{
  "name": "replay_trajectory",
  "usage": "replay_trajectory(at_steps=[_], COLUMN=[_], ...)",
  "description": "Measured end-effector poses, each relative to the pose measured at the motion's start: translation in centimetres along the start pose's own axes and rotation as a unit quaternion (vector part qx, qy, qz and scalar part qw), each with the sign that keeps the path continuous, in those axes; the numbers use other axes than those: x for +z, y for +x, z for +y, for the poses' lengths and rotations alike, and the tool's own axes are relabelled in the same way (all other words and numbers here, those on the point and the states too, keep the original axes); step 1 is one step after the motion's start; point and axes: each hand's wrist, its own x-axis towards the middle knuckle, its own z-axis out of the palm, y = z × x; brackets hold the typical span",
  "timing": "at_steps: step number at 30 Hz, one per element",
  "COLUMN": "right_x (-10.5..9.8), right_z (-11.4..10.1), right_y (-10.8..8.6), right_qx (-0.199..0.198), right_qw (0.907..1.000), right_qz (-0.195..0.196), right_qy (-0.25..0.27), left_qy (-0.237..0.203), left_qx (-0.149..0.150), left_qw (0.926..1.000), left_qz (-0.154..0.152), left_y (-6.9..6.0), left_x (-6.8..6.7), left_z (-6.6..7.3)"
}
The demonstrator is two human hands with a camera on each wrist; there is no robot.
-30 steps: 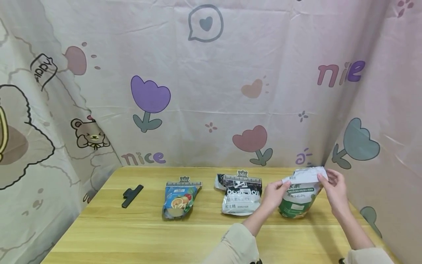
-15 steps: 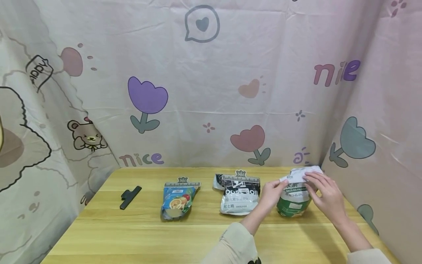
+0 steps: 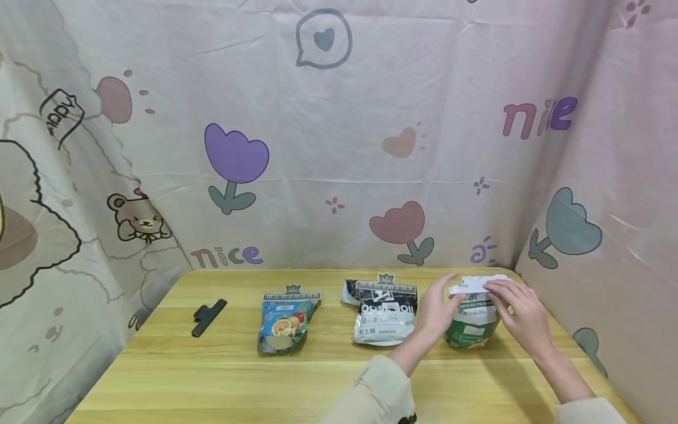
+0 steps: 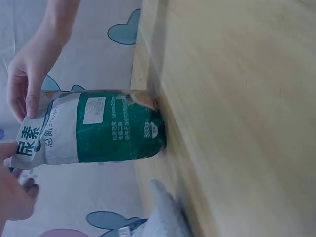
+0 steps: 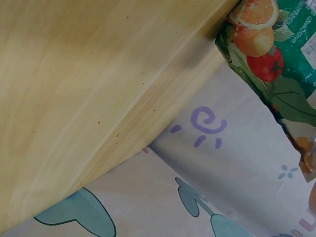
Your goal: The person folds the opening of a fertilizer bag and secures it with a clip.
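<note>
A green and white fertilizer bag [image 3: 470, 330] stands upright on the right of the table, its white top edge folded over. At the fold's left corner, my left hand [image 3: 433, 312] has its thumb on the front and its fingers behind, index finger raised. The right hand [image 3: 525, 318] holds the fold's right part, fingertips over the front. The left wrist view shows the bag [image 4: 116, 126] between both hands, with the right hand's thumb on its printed face. Only the bag's fruit-printed side [image 5: 291, 94] appears in the right wrist view; fingers there are mostly out of frame.
Left of the bag stand a black and silver pouch [image 3: 384, 327] and a blue fruit-printed pouch [image 3: 286, 324], each topped by a ruler-patterned clip. A black bag clip [image 3: 209, 318] lies farther left on the wooden table [image 3: 238, 388]. Patterned cloth [image 3: 328, 147] encloses the back and sides.
My right hand has moved left from the bag's right corner onto the front of the fold. The white top sits lower. My left fingers have spread upward from a tighter pinch.
</note>
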Motion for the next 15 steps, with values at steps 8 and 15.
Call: replay_trajectory(at_steps=[8,15], right_x=[-0.13,-0.57], right_z=[0.15,-0.27], right_y=[0.28,0.36], right_qx=[0.007,0.03], right_qw=[0.9998,0.9983], right_qz=[-0.02,-0.049], right_qy=[0.004,0.005], left_qy=[0.215,0.184], left_qx=[0.134,0.109], left_qw=[0.9671,0.9768], left_qz=[-0.023,-0.016], left_y=[0.21,0.0], left_x=[-0.04,0.37], left_z=[0.5,0.22])
